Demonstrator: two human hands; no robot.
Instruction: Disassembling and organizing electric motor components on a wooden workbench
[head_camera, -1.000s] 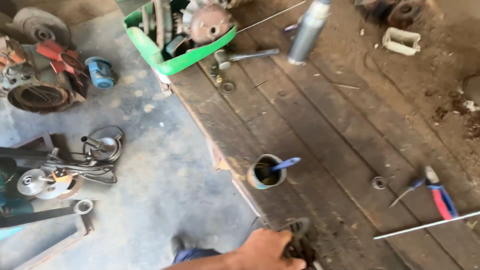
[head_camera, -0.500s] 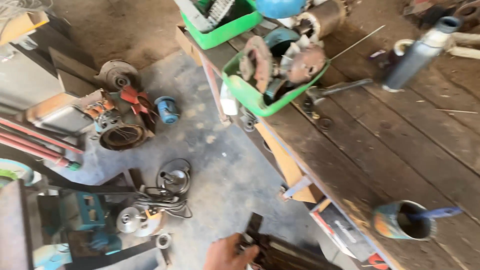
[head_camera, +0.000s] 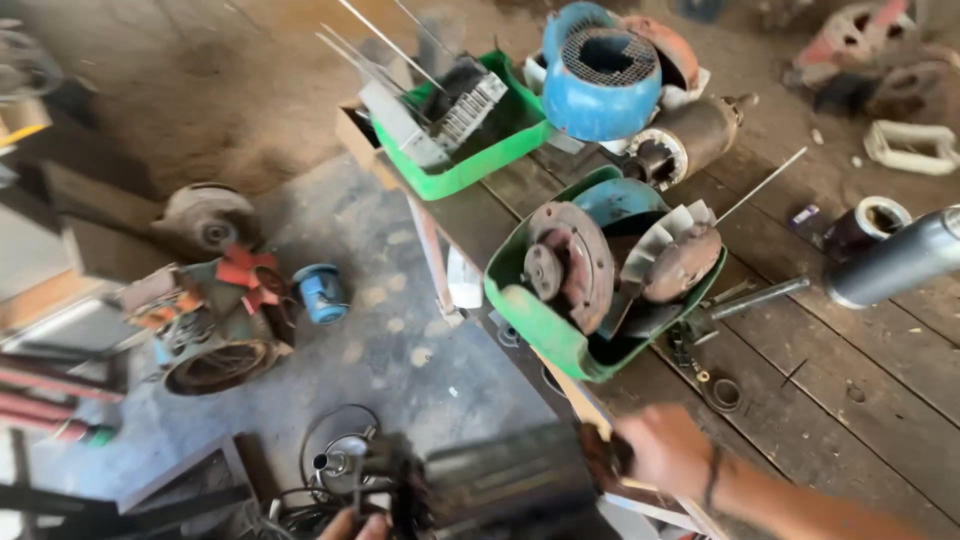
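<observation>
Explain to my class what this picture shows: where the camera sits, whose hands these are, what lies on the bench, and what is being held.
The picture comes from a camera worn on a person's head, looking down at a workshop, so there is no machine here, only two bare hands. The right hand and the left hand, of which only the fingertips show at the bottom edge, carry a long dark metal part between them; it is blurred, so its kind cannot be told. On the wooden bench stand two green trays: the nearer green tray holds a rusty motor end plate and a fan, the farther green tray holds grey metal pieces and rods. Behind them lies a blue motor cover, and at the right a silver cylinder. On the concrete floor lie more motor parts.
</observation>
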